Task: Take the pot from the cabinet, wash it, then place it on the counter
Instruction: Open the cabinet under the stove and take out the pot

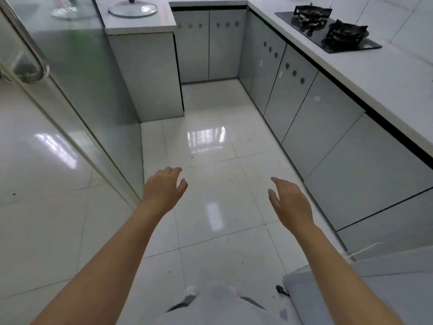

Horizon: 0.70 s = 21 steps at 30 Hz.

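We could not see the pot anywhere, and the grey cabinet doors (290, 95) under the bench (365, 73) on our right were all closed. Our left hand (164, 188) and right hand (290, 202) hung out in front of us above the glossy white floor tiles (210, 141), well apart, both empty with fingers loosely spread and slightly bent. Farther off, a two-burner gas hob (328, 31) sat on the right bench, a glass lid (132, 8) lay on the far-left bench, and a glass door (70, 66) stood at our left.
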Available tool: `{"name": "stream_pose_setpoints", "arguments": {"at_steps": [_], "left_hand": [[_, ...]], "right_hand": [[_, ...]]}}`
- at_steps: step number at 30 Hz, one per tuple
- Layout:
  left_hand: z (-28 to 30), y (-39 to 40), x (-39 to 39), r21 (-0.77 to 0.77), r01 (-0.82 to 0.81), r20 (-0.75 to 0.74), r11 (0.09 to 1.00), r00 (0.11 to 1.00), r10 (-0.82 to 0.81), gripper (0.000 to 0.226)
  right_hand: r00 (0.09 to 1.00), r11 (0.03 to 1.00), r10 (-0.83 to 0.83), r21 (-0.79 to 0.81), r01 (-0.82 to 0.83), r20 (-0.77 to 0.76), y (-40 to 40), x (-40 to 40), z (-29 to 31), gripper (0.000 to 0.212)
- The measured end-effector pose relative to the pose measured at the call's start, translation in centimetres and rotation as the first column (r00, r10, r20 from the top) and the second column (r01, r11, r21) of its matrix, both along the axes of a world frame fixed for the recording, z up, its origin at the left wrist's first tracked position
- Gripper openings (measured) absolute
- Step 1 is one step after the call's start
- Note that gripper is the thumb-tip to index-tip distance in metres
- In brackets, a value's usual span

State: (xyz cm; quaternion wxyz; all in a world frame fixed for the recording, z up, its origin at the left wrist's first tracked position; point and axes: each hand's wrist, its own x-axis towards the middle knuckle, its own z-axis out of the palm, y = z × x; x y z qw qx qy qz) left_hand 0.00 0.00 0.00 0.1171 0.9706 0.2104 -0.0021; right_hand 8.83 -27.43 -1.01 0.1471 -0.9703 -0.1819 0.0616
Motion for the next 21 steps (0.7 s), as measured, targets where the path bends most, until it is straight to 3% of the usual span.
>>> {"name": "stream_pose_setpoints", "arguments": {"at_steps": [21], "left_hand": [[-2.3, -3.3, 6.3, -0.020, -0.028, -0.004, 0.999, 1.000, 0.028, 0.043]], "right_hand": [[0.989, 0.988, 0.131, -0.093, -0.125, 0.064, -2.1, 8.0, -0.7, 0.044]]}}
